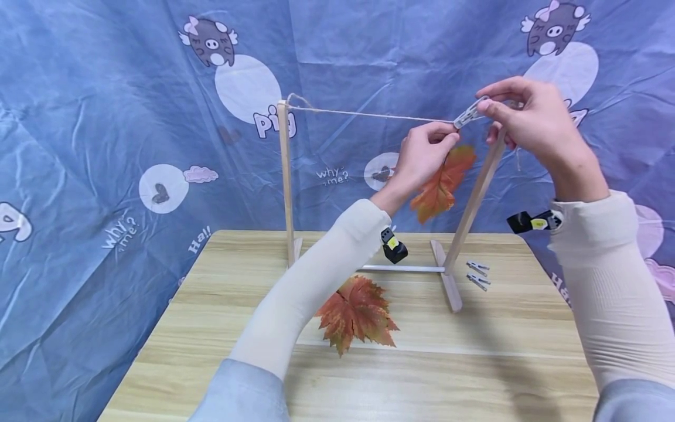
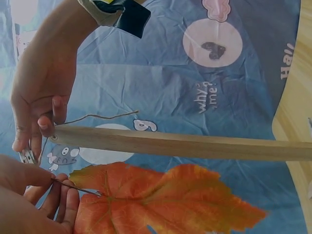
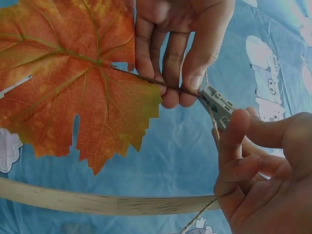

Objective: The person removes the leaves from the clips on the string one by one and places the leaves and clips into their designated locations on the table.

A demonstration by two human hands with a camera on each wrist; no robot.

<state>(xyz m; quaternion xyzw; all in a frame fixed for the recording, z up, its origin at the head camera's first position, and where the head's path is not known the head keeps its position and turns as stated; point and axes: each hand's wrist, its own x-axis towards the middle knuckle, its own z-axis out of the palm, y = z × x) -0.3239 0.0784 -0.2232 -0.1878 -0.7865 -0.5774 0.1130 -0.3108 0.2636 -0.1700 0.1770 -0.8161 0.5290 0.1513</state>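
My left hand (image 1: 422,152) pinches the thin stem of an orange leaf (image 1: 445,184) between thumb and fingers, and the blade hangs below. Up at the right end of a twine line (image 1: 369,115), my right hand (image 1: 540,120) squeezes a grey clothespin (image 1: 469,114) by its handles. In the right wrist view, the tip of the clothespin (image 3: 219,105) meets the stem's end and the twine; whether it clamps both I cannot tell. The twine runs between two wooden posts, and my right hand is beside the top of the right post (image 1: 477,193).
Another orange-red leaf (image 1: 360,310) lies on the wooden table (image 1: 221,328), below the left forearm. Two more clothespins (image 1: 478,275) lie right of the stand's foot (image 1: 450,293). A white rod (image 1: 403,268) joins the posts low down. Behind hangs a blue printed cloth (image 1: 337,53).
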